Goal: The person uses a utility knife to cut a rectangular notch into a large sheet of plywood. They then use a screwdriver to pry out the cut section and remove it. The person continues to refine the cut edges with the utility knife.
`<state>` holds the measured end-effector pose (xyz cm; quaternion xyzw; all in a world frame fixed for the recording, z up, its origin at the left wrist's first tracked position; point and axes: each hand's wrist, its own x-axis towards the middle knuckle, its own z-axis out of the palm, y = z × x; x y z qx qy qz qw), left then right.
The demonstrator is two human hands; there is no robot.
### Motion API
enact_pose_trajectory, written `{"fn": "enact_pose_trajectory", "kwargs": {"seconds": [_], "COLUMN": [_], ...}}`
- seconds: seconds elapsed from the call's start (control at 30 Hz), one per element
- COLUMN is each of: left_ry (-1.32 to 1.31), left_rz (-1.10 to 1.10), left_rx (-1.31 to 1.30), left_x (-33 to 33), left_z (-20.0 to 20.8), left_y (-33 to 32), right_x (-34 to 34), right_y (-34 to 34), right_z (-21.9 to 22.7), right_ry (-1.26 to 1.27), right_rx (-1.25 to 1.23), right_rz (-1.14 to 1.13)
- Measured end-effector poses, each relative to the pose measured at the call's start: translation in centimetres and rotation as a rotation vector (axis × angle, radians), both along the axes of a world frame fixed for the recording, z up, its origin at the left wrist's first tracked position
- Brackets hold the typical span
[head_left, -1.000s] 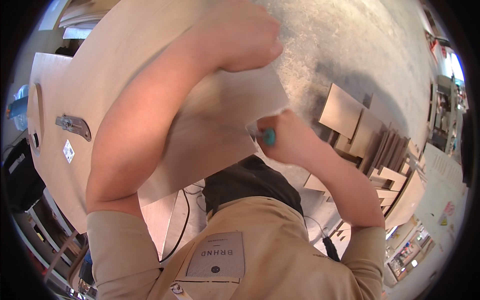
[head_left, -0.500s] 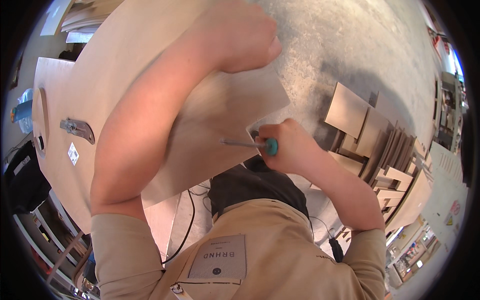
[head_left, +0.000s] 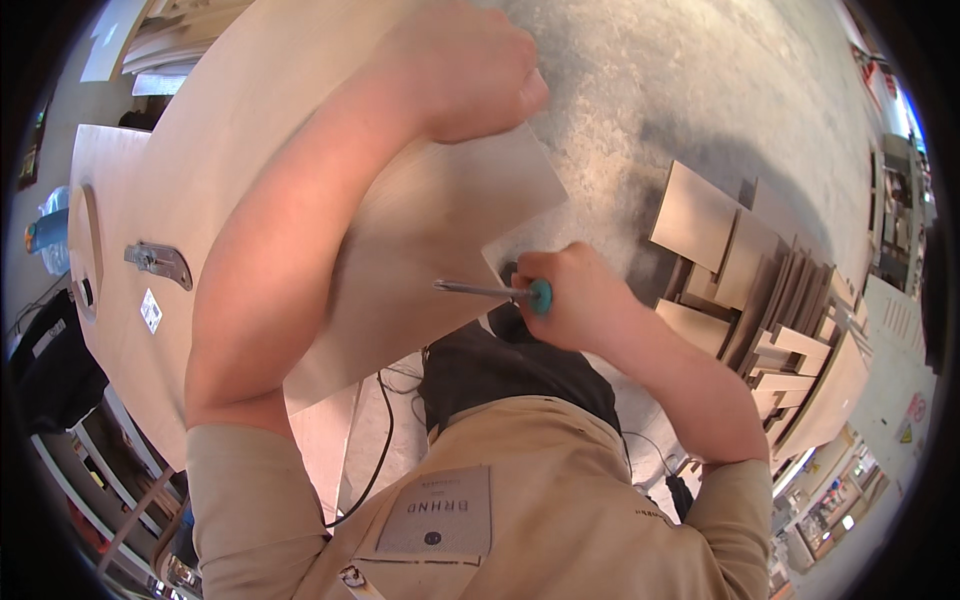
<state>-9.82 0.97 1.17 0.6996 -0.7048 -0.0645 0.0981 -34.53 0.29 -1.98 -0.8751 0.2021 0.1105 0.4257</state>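
A thin pale wooden panel (head_left: 420, 240) with a corner notch lies under my left forearm. At its far right edge my left hand (head_left: 465, 75) is closed, the fingers curled around the edge and mostly hidden. My right hand (head_left: 575, 295) wraps round the teal handle of a screwdriver (head_left: 480, 289). Its metal shaft points left, over the panel beside the notch. Whether the tip touches the wood I cannot tell.
A folding utility knife (head_left: 158, 262) and a small white label (head_left: 150, 311) are on the wood at left, near a clear bottle (head_left: 52, 230). Stacked boards and offcuts (head_left: 740, 270) stand on the floor at right. A black cable (head_left: 385, 430) hangs below.
My left hand and the panel's notched corner have shifted slightly left. The screwdriver has moved a little left too, still in my right hand.
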Motion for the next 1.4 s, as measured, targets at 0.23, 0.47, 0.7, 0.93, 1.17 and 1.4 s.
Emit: {"fn": "enact_pose_trajectory", "kwargs": {"seconds": [0.23, 0.47, 0.7, 0.93, 1.17, 1.4], "left_ry": [0.159, 1.271, 1.322, 1.414, 1.441, 1.481], "left_rz": [-0.012, -0.085, -0.26, -0.328, -0.224, -0.37], "left_rx": [-0.077, -0.349, -0.148, -0.117, -0.143, -0.061], "left_x": [0.5, -5.3, -4.0, -4.8, -6.0, -5.4], "left_z": [2.1, 0.0, 0.6, 0.7, 1.3, 1.1], "left_y": [1.4, 10.4, 11.3, 10.8, 10.8, 10.2], "right_x": [1.7, 1.7, 0.3, 0.3, 0.9, 1.7], "right_y": [-0.5, -0.1, 0.4, 2.7, 3.9, 3.4], "right_z": [-0.5, -0.7, -0.2, -1.4, -2.1, -3.5], "right_ry": [0.032, 0.025, -0.115, -0.534, -0.551, -0.669], "right_rx": [0.016, 0.089, 0.136, 0.024, -0.007, -0.03], "right_rz": [-0.023, -0.054, -0.106, -0.213, -0.32, -0.302]}}
